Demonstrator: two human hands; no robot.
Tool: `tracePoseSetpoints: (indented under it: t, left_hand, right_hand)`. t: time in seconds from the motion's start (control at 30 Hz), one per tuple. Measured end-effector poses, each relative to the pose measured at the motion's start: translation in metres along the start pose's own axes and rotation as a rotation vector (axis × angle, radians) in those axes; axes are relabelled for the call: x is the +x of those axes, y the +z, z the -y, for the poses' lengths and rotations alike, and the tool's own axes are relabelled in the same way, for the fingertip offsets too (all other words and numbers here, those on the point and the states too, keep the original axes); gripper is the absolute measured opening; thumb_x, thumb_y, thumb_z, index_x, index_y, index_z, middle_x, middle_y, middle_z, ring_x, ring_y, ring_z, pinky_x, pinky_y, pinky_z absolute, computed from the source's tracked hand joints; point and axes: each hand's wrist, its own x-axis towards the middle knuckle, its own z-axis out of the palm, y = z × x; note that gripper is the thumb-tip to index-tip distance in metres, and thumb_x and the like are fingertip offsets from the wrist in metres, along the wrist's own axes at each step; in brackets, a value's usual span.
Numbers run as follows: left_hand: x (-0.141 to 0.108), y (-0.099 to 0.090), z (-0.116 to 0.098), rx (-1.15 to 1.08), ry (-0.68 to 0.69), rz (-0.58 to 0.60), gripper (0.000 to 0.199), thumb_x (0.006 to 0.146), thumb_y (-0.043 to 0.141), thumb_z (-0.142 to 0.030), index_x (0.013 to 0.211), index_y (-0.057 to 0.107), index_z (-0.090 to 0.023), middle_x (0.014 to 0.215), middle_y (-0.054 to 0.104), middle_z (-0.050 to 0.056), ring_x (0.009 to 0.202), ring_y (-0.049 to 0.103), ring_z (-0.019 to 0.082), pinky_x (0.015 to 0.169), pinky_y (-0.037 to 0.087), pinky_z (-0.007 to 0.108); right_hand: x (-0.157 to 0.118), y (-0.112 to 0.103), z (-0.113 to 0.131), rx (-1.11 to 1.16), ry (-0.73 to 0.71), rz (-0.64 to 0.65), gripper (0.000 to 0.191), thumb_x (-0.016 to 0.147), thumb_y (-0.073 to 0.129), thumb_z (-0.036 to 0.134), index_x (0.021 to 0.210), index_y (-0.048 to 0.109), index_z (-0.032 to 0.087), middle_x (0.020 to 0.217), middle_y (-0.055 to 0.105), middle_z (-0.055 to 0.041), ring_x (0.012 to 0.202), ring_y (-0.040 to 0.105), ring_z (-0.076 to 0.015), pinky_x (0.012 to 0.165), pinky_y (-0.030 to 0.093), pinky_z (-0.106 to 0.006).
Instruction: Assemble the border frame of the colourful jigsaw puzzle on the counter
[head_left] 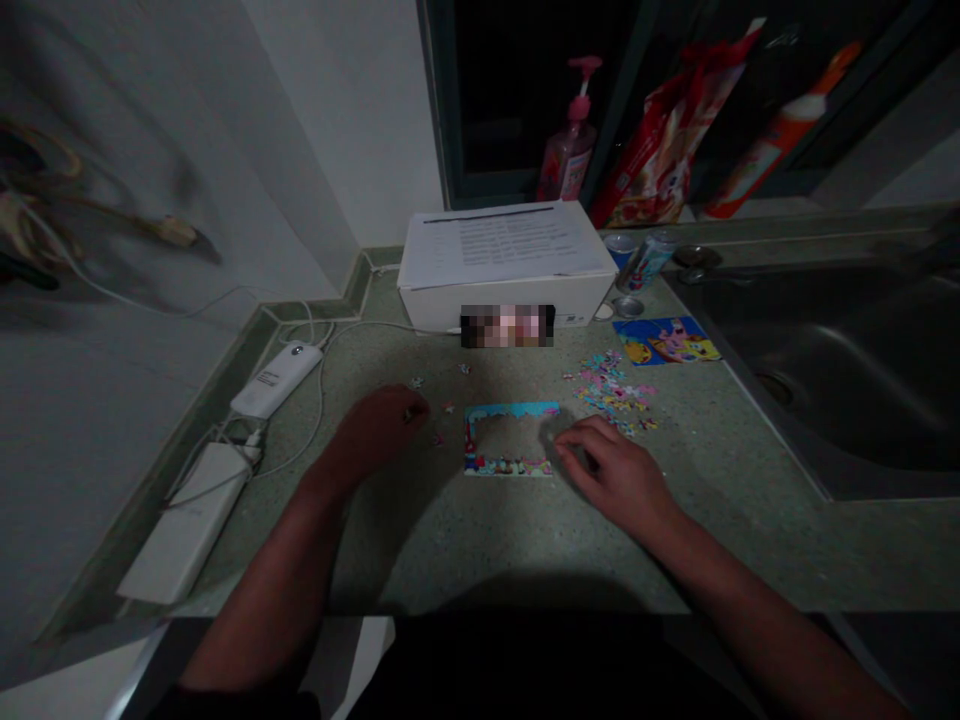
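A partly joined jigsaw puzzle point(511, 410) lies flat on the counter, its border pieces forming a frame around a bare middle. My right hand point(619, 470) is at the right edge of this frame, fingers curled and tips close together; what is between them is hidden. To the left of the puzzle, my left hand point(382, 425) is closed, with a small pale bit, seemingly a puzzle piece, showing at its fingertips. Several loose pieces lie near that hand, one a pink piece point(438, 440). Beyond my right hand spreads a pile of loose puzzle pieces point(611, 385).
A blue picture card point(667, 341) lies beside the sink point(847, 370). At the back, a phone point(508, 326) leans against a white box point(427, 302). A white power bank point(277, 380), cables and another white block point(187, 525) line the left side. Cans point(649, 262) stand behind.
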Motion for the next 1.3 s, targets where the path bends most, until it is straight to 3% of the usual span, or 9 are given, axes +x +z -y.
tracePoseSetpoints:
  t: [0.1,0.23,0.5,0.77,0.93,1.3]
  left_hand:
    - [-0.005,-0.003,0.004,-0.033,0.03,0.12,0.019,0.095,0.064,-0.023,0.107,0.078,-0.024,0.107,0.078,0.005,0.094,0.071,0.024,0.085,0.051,0.036]
    - [-0.008,0.006,-0.004,-0.033,0.099,0.184,0.018,0.09,0.067,-0.022,0.107,0.075,-0.021,0.111,0.077,0.007,0.099,0.07,0.026,0.086,0.051,0.038]
    - [-0.006,0.015,-0.006,-0.013,0.094,0.182,0.014,0.09,0.062,-0.02,0.099,0.072,-0.019,0.104,0.074,0.009,0.09,0.068,0.025,0.078,0.048,0.037]
    - [-0.004,0.018,-0.004,-0.062,0.037,0.208,0.007,0.088,0.06,-0.022,0.092,0.067,-0.022,0.092,0.076,0.004,0.08,0.067,0.021,0.068,0.041,0.032]
    - [-0.004,0.012,-0.008,-0.059,0.058,0.205,0.009,0.091,0.057,-0.022,0.09,0.066,-0.022,0.09,0.076,0.003,0.08,0.068,0.02,0.068,0.041,0.031]
    - [-0.001,0.006,-0.003,0.028,-0.068,0.103,0.014,0.094,0.059,-0.023,0.097,0.073,-0.021,0.097,0.076,0.008,0.085,0.069,0.024,0.076,0.048,0.035]
  right_hand:
    - [0.0,0.001,0.0,-0.006,0.005,0.003,0.015,0.107,0.054,0.029,0.103,0.068,0.024,0.099,0.071,-0.0047,0.086,0.073,-0.0197,0.072,0.057,-0.033]
    - [0.001,0.002,-0.001,-0.015,0.004,0.003,0.017,0.107,0.054,0.03,0.103,0.069,0.024,0.098,0.071,-0.0049,0.087,0.073,-0.0203,0.073,0.057,-0.034]
    - [0.001,0.001,-0.001,-0.02,0.012,0.013,0.017,0.106,0.054,0.03,0.102,0.069,0.024,0.099,0.071,-0.0053,0.086,0.073,-0.0203,0.071,0.057,-0.033]
    - [0.002,-0.001,0.001,0.0,0.033,0.0,0.019,0.105,0.053,0.03,0.1,0.071,0.024,0.097,0.072,-0.0054,0.086,0.073,-0.0203,0.072,0.057,-0.034]
    - [0.003,-0.001,0.002,-0.002,0.024,-0.002,0.019,0.105,0.053,0.03,0.1,0.07,0.024,0.097,0.072,-0.0057,0.087,0.073,-0.0207,0.073,0.058,-0.034]
    - [0.002,0.0,0.0,-0.008,0.036,0.008,0.018,0.105,0.053,0.03,0.101,0.07,0.025,0.098,0.073,-0.0056,0.087,0.074,-0.0213,0.073,0.059,-0.035]
